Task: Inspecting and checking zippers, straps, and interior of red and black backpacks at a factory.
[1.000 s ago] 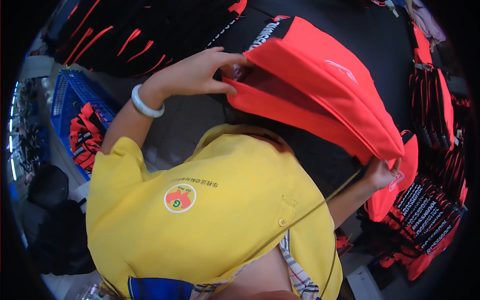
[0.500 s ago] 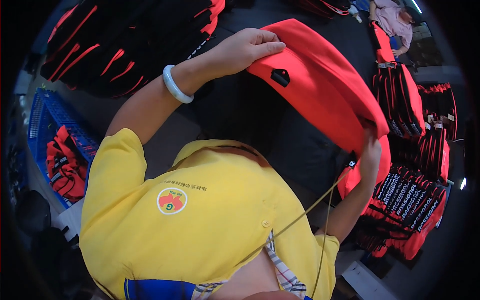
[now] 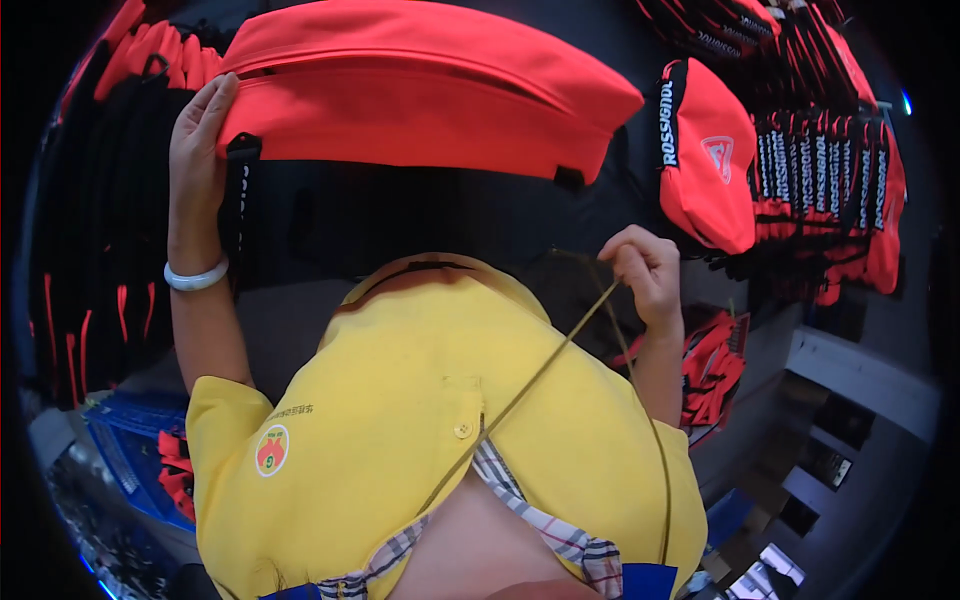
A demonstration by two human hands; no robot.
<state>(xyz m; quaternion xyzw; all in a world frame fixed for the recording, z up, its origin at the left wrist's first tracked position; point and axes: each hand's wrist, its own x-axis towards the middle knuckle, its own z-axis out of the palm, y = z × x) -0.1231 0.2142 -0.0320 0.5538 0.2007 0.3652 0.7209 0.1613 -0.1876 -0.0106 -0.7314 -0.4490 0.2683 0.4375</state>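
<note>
- At the far left, the left hand [image 3: 203,130]: thumb and fingers closed on the left end of the red bag; a pale bangle [image 3: 196,277] circles the wrist.
- Across the far side, from left to centre, the red bag [image 3: 400,120]: stretched lengthwise over a dark surface [image 3: 400,215], with a long slit between its panels and black tabs at both ends of its near edge.
- Right of centre, nearer than the bag and apart from it, the right hand [image 3: 648,278]: fingers curled around an olive cord [image 3: 540,374], which slants across the yellow shirt [image 3: 390,390].
- Far right, a second red bag [image 3: 708,165]: black band along its left side, pale emblem on its face; just beside it, a row of red-and-black bags [image 3: 830,175].
- Near left, a blue crate [image 3: 125,445]: red pieces show at its right.
</note>
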